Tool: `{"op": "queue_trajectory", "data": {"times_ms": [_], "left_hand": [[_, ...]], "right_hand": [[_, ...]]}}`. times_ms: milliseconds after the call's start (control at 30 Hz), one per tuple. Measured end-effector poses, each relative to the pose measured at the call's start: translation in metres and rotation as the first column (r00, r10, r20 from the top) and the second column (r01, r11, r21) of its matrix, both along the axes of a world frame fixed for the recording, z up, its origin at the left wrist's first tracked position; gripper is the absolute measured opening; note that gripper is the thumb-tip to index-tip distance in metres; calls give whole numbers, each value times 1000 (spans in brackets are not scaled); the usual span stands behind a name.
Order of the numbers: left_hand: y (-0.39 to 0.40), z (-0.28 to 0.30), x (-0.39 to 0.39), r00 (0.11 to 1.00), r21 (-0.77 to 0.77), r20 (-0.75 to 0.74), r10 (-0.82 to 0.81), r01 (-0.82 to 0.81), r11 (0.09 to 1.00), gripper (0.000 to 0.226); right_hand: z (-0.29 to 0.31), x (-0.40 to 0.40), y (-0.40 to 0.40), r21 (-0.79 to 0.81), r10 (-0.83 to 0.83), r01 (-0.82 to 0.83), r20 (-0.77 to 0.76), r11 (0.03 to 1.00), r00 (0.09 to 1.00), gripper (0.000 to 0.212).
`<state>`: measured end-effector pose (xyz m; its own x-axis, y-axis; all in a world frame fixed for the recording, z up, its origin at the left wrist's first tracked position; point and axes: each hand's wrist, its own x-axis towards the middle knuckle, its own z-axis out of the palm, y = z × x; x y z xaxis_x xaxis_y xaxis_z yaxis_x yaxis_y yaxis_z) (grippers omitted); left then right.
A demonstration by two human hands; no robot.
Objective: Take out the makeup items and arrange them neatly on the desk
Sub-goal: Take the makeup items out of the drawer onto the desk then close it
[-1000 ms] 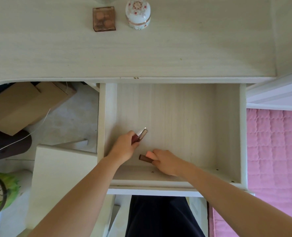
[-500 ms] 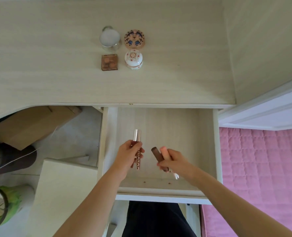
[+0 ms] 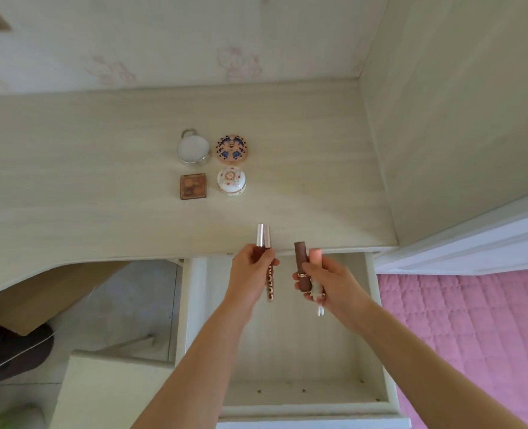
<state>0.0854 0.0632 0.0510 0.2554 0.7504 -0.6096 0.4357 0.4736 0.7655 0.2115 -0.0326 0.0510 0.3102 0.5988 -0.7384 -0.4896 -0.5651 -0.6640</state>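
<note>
Four items sit in a tidy square on the pale wood-grain desk [image 3: 101, 181], approx centre: a round white-lidded jar [image 3: 193, 148] with a metal rim at 11 o'clock of the group, a round patterned compact [image 3: 232, 148] in blue and orange at 1 o'clock, a white domed floral pot [image 3: 231, 181] at 5 o'clock, and a square brown palette [image 3: 193, 186] with a clear lid at 7 o'clock. A flower-print wall runs along the desk's far edge; a plain panel closes the right side. Below the desk edge the drawer [image 3: 194, 305] stands pulled open. A pink quilted cover [image 3: 473, 335] lies at 4 o'clock; a cardboard box [image 3: 33, 295] and a dark bag [image 3: 12, 351] at 8 o'clock. Nothing lies between the hands and the four items.

Both hands hover over the drawer's far end, just at the desk's front edge, near each other but apart. The left hand [image 3: 250, 274] has fingers curled round two slim tubes [image 3: 264, 243] — silver and pink caps pointing to 12 o'clock, a rose-gold lettered end poking out toward 6. The right hand [image 3: 330, 281] grips a brown lipstick [image 3: 301, 264], smooth cylinder w/ a gold band, plus a peach-capped stick [image 3: 315, 257] beside it — a whitish end hangs below the palm, too blurred to tell what it is.
</note>
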Motion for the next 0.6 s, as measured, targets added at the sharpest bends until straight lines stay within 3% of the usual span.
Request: {"op": "queue_trajectory", "data": {"times_ms": [333,600], "left_hand": [[85,10,82,994,42,-15,-112,113,993,5],[137,-8,126,976,102,-171,-137,155,983,19]], "right_hand": [[14,64,99,-72,-141,152,145,986,979,3],[4,94,166,-142,-34,84,325,986,945,3]]}}
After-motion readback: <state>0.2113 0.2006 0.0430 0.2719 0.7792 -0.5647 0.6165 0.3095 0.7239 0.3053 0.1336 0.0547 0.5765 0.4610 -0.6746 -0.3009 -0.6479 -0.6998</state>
